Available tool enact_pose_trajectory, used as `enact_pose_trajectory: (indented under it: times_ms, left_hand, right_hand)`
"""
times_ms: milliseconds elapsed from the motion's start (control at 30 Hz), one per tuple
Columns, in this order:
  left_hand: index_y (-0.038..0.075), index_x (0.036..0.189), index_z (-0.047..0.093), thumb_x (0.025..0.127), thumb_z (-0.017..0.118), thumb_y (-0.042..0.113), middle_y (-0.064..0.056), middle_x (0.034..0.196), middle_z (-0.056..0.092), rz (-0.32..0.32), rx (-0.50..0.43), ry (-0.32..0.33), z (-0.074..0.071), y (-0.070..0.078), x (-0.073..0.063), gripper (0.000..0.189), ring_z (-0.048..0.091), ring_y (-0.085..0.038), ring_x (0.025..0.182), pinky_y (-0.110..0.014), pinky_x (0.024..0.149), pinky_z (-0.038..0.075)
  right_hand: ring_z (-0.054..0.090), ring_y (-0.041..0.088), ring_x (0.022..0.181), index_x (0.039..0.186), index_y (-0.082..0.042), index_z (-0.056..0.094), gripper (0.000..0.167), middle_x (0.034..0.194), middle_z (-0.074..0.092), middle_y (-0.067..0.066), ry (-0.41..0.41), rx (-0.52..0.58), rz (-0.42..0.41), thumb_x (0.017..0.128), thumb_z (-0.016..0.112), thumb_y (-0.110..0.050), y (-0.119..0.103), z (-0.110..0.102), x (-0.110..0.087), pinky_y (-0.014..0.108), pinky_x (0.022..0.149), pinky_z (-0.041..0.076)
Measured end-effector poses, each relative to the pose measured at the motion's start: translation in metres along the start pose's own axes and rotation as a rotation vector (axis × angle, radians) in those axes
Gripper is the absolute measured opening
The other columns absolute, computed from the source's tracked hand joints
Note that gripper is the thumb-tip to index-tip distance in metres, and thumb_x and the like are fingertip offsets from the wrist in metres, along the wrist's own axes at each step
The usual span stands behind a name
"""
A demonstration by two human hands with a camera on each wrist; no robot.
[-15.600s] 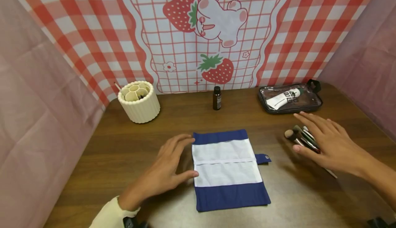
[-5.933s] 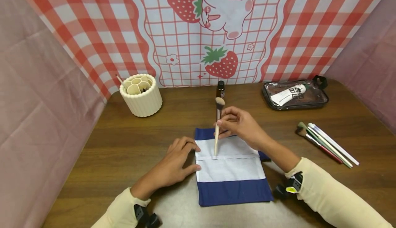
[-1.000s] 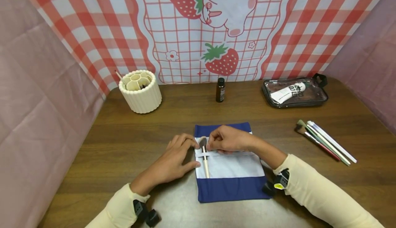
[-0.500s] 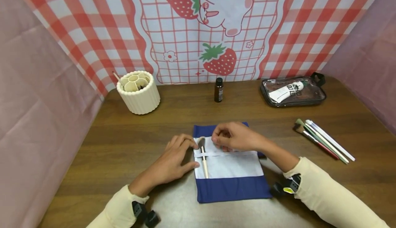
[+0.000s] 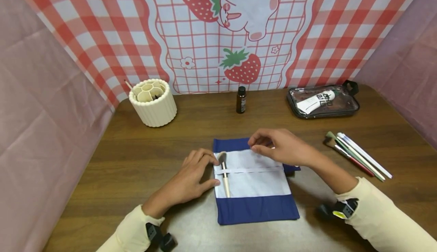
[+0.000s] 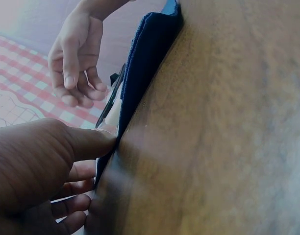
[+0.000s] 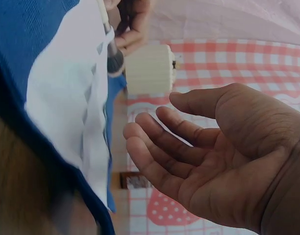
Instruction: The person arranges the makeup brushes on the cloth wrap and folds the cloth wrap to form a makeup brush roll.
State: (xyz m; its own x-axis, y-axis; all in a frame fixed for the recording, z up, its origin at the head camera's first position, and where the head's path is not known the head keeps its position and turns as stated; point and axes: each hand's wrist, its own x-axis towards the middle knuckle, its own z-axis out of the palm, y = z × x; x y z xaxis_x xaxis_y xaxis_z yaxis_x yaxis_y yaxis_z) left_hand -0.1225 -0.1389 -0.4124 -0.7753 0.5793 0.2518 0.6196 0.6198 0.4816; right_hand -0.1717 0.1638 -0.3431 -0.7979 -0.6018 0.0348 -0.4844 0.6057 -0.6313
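Note:
A blue and white fabric brush roll [image 5: 258, 208] lies flat on the table. At its left side one makeup brush [image 5: 226, 181] is tucked under the white elastic band [image 5: 263, 169], bristles toward the far edge. My left hand [image 5: 186, 181] rests at the roll's left edge, its fingertips and thumb touching the cloth. Above the roll's far right part hovers my right hand [image 5: 281, 145], fingers loosely bent, nothing in them. The right wrist view shows that hand's palm and relaxed fingers [image 7: 160, 152] beside the roll. The roll's far right corner is hidden behind the right hand.
Several brushes [image 5: 358, 157] lie together on the right. Behind stand a cream ribbed holder [image 5: 155, 107], a small dark bottle [image 5: 241, 101] and a clear black-edged pouch [image 5: 341, 106] with a white tube [image 5: 312, 103] inside. A checked cloth [image 5: 307, 54] hangs at the back.
My right hand put a brush under the band, let it go and has drawn back to the right. My left hand stays at the roll's left edge.

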Motion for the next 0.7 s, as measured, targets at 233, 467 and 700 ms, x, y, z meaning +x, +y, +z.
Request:
enact_pose_trajectory:
  times_ms: [233,467,700]
  left_hand:
    - [0.011,0.118,0.059,0.086,0.081,0.032,-0.006,0.129,0.050,-0.011,-0.002,-0.004,0.000,0.001,0.000,0.044,0.043,-0.025,0.118,-0.048,0.102,0.034]
    - [0.011,0.118,0.059,0.086,0.081,0.032,-0.006,0.130,0.050,-0.014,-0.001,-0.010,0.000,0.002,0.001,0.045,0.043,-0.025,0.119,-0.048,0.102,0.034]
    - [0.011,0.118,0.059,0.086,0.081,0.032,-0.005,0.130,0.049,-0.011,-0.002,-0.009,0.000,0.003,0.001,0.044,0.042,-0.024,0.119,-0.048,0.102,0.034]
  right_hand:
    - [0.064,0.011,0.092,0.113,-0.013,0.069,0.019,0.099,0.069,-0.006,0.071,-0.020,0.063,0.099,0.066,-0.025,0.006,-0.019,-0.021,0.035,0.079,0.053]
    - [0.065,0.015,0.092,0.115,-0.014,0.068,0.021,0.103,0.070,0.001,0.105,0.034,0.104,0.099,0.065,-0.027,0.024,-0.036,-0.045,0.032,0.076,0.053]
    - [0.066,0.018,0.096,0.118,-0.014,0.067,0.022,0.107,0.071,0.002,0.149,0.002,0.155,0.100,0.064,-0.027,0.039,-0.052,-0.068,0.028,0.077,0.051]
